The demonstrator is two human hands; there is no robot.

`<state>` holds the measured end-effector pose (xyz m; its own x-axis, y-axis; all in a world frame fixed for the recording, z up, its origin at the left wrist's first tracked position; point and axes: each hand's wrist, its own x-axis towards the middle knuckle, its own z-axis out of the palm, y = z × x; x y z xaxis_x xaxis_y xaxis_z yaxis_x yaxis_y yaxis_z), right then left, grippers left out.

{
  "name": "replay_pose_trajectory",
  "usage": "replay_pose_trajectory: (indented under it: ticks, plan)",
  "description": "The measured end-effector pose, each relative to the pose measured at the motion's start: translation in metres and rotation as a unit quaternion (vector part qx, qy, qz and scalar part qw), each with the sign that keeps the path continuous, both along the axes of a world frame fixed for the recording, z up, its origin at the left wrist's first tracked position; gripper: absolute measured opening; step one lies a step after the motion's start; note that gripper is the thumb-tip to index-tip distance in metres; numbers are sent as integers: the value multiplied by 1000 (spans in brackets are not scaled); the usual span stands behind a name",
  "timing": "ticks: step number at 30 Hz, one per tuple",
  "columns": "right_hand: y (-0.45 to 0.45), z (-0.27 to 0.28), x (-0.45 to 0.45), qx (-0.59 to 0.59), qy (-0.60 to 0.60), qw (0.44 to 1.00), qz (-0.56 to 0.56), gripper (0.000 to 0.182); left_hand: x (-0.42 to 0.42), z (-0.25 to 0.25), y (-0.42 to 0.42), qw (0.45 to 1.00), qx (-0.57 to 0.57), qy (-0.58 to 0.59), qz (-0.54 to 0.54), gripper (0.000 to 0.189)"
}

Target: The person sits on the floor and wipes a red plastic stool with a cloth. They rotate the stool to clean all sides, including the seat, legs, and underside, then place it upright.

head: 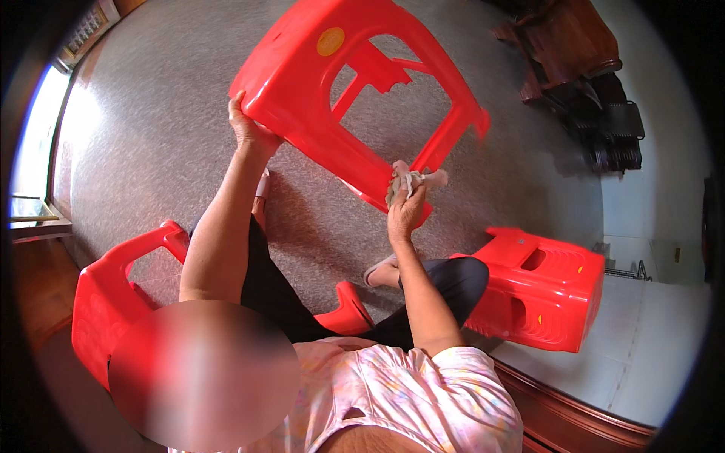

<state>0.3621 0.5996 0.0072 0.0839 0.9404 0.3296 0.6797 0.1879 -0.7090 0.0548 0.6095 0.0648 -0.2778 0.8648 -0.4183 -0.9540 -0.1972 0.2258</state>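
Observation:
A red plastic stool (294,79) is tilted in the air in front of me, its legs pointing towards the right. My left hand (249,127) grips the edge near its seat end, thumb on the outer face. In my right hand (406,212) is a crumpled pale cloth (403,184), pressed against one of the stool's legs near the leg's end. A round yellow sticker (331,42) shows on the stool's side.
Another red stool (544,283) lies on its side at my right, and a further one (107,300) is at my left. Dark wooden furniture (572,45) and black slatted items (617,127) stand at the upper right. Grey speckled flooring (170,107) spreads ahead.

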Motion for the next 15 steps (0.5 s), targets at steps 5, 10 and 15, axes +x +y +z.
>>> replay_pose_trajectory:
  ticks: [5, 10, 15]
  plan:
    - [4, 1, -23, 46, 56, 997, -18, 22, 5, 7, -5, 999, -42, 3, 19, 72]
    - [8, 16, -41, 21, 76, 996, 36, 19, 3, 3, -6, 1000, -25, 17, 5, 72]
    - [4, 33, -81, 62, -8, 994, 88, 21, 2, 0, -4, 1000, -16, -10, 3, 72]
